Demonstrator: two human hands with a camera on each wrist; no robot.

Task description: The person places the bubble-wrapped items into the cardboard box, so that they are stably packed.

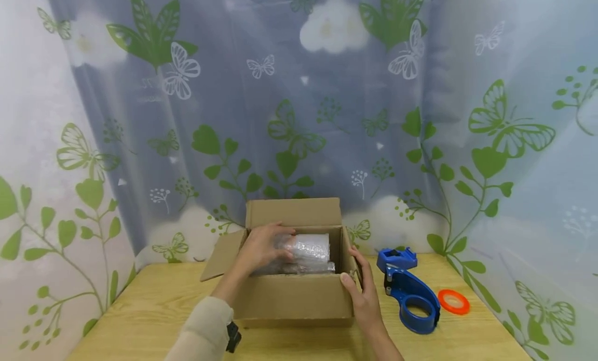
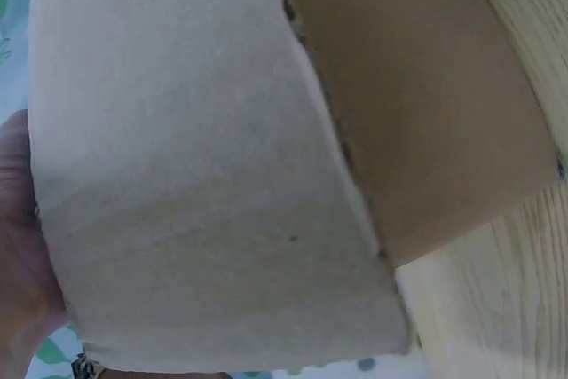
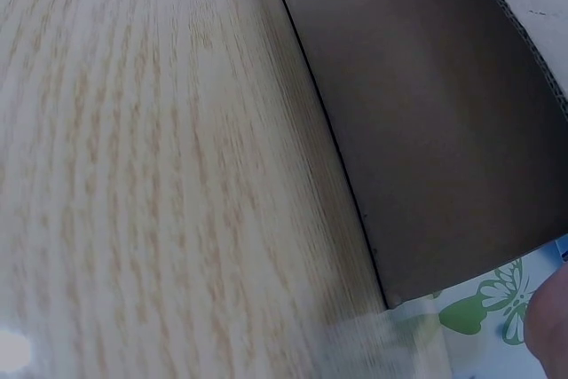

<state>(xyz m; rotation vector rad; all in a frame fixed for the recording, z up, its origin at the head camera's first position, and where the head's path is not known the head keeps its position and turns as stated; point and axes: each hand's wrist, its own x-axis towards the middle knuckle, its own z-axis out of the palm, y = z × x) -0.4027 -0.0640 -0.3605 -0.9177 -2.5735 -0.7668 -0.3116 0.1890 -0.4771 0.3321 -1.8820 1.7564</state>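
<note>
An opened cardboard box (image 1: 294, 298) stands on the table, its flaps folded outward. Inside lies a white roll-shaped item in clear bubble wrap (image 1: 312, 248), with more wrapping below it. My left hand (image 1: 263, 246) reaches over the box's left side and grips the wrapped item's left end, its fingertips blurred. At the right front corner, my right hand (image 1: 366, 296) holds the box, thumb in front and fingers round the right flap. Cardboard flaps (image 2: 204, 157) fill most of the left wrist view. The right wrist view shows a box side (image 3: 426, 130) close up.
To the right of the box are a blue tape dispenser (image 1: 417, 313), a smaller blue holder (image 1: 397, 258) behind it and an orange tape roll (image 1: 454, 302). A patterned curtain (image 1: 299, 117) hangs behind the wooden table (image 1: 168, 298).
</note>
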